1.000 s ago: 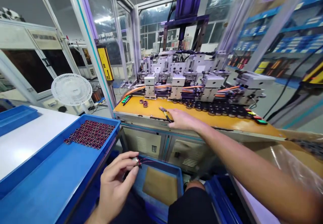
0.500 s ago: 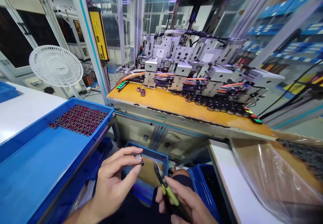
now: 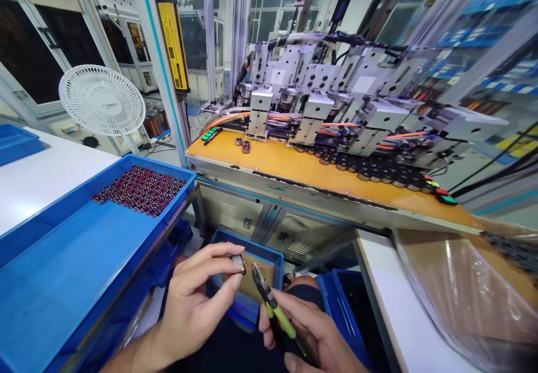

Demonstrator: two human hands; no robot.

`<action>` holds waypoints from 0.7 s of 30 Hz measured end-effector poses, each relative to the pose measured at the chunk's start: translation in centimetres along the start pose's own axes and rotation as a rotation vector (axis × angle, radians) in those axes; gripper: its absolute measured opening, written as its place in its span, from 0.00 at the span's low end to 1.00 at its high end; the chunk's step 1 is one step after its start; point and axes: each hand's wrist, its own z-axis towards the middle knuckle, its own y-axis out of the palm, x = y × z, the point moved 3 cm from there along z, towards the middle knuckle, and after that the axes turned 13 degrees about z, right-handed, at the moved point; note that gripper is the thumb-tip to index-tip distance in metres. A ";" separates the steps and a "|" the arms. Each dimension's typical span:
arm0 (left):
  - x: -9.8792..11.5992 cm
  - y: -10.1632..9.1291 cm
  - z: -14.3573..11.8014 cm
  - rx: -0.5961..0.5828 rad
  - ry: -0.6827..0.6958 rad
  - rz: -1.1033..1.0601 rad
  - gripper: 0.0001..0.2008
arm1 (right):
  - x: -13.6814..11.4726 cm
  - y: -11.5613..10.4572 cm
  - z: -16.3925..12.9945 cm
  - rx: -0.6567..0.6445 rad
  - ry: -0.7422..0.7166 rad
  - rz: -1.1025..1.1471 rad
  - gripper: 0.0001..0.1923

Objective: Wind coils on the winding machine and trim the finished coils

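Between the thumb and fingers of my left hand (image 3: 202, 294) is a small round motor stator (image 3: 238, 262), silvery on its side with dark and red parts at its edge. Thin copper-coloured wire (image 3: 264, 266) runs from it to the right. My right hand (image 3: 311, 328) is wrapped around cutting pliers (image 3: 275, 308) with green and black handles. The pliers' jaws point up and left, close beside the stator and near the wire. Whether the jaws touch the wire I cannot tell.
On the left, a blue tray (image 3: 63, 283) holds many small stators (image 3: 145, 189) at its far end. A machine (image 3: 311, 98) stands on an orange bench (image 3: 269, 160) ahead, with black round parts (image 3: 374, 168) along it. Below my hands sits a blue bin (image 3: 275, 258); plastic film (image 3: 454, 283) covers the right side.
The plier jaws have come closer to the stator, moving slightly left and up. My left hand still holds the stator, now turned a little. The whole view has shifted slightly.
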 end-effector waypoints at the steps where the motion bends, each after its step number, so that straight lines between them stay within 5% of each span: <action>1: 0.0 0.0 0.0 -0.002 0.005 -0.002 0.14 | 0.1 0.0 0.0 0.017 0.021 0.022 0.25; 10: 0.0 0.4 0.0 -0.011 0.016 -0.018 0.16 | 1.7 0.0 -0.2 0.065 0.042 0.064 0.31; 15: -0.2 0.5 -0.1 -0.025 0.017 -0.022 0.15 | 2.2 -0.6 -0.2 0.202 0.189 -0.038 0.24; 21: -0.6 0.5 -0.3 -0.025 0.175 -0.045 0.16 | 1.7 -1.4 -1.5 0.247 0.227 0.073 0.26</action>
